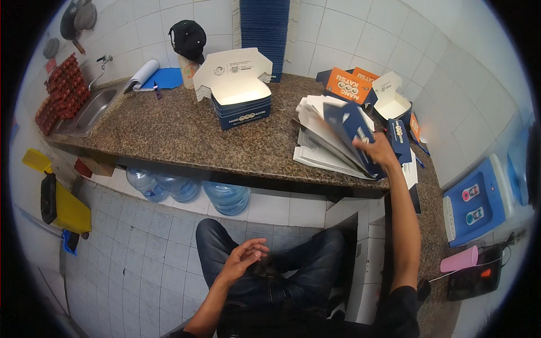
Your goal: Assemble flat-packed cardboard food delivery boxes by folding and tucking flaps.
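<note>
On the right part of the counter, my right hand (378,151) grips the edge of a navy flat cardboard box (350,123), which tilts up from a pile of unfolded white and navy box sheets (324,156). My left hand (245,258) hovers over my lap, fingers apart and nothing in it. Ahead of me stands a stack of nested navy boxes (243,114), the top one with its white lid (232,69) raised. Beside the pile, a folded navy box (399,141) rests near my right hand.
Orange-and-navy boxes (346,84) and an open box (391,104) sit at the counter's back right. A tall navy stack (265,34) leans by the wall. Further left are a black cap (187,40), a notepad (143,76) and a sink (96,111). Water jugs (225,197) stand under the granite counter (169,129).
</note>
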Available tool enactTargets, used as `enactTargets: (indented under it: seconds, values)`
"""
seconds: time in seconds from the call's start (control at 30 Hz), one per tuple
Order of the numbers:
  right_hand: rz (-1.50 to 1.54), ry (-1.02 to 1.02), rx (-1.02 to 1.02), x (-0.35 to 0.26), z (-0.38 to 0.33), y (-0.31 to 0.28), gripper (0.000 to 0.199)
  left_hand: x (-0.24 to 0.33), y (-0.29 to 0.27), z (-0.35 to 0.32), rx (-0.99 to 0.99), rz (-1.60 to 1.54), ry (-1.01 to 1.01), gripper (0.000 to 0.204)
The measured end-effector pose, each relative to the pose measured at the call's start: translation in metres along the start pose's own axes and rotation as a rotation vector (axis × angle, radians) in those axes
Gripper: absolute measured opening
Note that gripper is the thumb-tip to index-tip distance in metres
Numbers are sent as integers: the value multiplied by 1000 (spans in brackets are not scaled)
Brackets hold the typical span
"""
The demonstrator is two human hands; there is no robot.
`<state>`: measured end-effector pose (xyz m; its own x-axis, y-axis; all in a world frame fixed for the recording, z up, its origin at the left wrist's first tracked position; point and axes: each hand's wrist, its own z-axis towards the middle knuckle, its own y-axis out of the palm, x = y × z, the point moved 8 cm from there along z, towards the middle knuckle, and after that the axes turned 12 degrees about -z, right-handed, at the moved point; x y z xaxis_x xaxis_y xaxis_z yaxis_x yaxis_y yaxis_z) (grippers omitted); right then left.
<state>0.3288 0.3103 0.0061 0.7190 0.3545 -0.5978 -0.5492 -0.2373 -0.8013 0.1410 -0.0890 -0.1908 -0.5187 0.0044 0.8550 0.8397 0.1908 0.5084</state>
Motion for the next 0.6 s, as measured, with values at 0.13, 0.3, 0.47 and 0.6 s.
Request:
enactTargets:
  seconds: [0.13,0.3,0.47,0.6]
  values:
    - [127,-325,743,-16,-14,-67,35,3,5,2,-20,-1,15,46]
    - [-306,-768,843,-114,-121,-16,33,31,-12,-5,-22,-48,102,74]
    - [-365,-1033,157,-137,-244,166,39,97,-13,-8,118,-426,434,91]
    - [-81,-966,-269,-121,-275,235,53,45,-73,-19,633,-21,-40,43]
